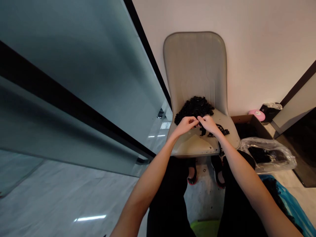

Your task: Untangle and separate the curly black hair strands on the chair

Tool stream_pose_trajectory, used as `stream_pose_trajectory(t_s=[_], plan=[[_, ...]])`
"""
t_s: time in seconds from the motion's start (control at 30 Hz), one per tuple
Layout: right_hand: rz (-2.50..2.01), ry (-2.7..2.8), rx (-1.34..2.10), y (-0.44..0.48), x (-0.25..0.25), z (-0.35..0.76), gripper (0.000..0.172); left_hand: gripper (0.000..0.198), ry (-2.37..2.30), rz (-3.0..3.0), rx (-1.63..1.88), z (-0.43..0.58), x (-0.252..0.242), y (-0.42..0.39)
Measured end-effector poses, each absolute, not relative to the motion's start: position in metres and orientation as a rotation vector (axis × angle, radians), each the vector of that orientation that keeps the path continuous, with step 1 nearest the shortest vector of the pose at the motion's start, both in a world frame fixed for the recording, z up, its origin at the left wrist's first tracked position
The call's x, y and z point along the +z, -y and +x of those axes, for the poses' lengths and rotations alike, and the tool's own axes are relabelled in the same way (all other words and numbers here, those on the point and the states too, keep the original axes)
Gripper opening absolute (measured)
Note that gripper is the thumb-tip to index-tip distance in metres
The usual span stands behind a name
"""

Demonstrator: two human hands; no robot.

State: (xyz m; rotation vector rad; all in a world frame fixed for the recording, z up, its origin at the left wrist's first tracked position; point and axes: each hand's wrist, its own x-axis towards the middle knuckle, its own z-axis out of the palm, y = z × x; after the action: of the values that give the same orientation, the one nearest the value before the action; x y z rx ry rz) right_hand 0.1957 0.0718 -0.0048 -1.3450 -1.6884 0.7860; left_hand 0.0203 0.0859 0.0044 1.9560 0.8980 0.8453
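Note:
A beige chair (195, 65) stands before me against the wall. On its seat lies a heap of small black pieces (195, 107), with a few loose ones (222, 130) to the right. My left hand (186, 124) and my right hand (208, 123) meet at the front of the heap, fingers curled and pinched together. They seem to hold one small black piece between them, too small to make out clearly.
A glass partition with a dark frame (74, 98) runs along the left. To the right stand a brown cardboard box (249, 126), a pink object (257, 115), a clear plastic bag of black material (269, 154) and a blue bag (291, 204). My feet in sandals (192, 172) rest under the chair.

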Motion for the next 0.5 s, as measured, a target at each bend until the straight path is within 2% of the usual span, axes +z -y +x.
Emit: stream_pose_trajectory(t_s=[0.17, 0.33, 0.5], plan=[[-1.284, 1.553, 0.979, -0.076, -0.011, 0.186, 0.055, 0.019, -0.97, 1.551, 1.153, 0.021, -0.009, -0.101], [-1.338, 1.455, 0.884, -0.076, -0.015, 0.174, 0.053, 0.023, -1.046, 1.385, 1.318, 0.037, -0.021, -0.112], [-1.465, 1.272, 0.723, -0.079, -0.021, 0.169, 0.051, 0.024, -1.063, 1.553, 1.335, 0.045, -0.017, -0.111]])
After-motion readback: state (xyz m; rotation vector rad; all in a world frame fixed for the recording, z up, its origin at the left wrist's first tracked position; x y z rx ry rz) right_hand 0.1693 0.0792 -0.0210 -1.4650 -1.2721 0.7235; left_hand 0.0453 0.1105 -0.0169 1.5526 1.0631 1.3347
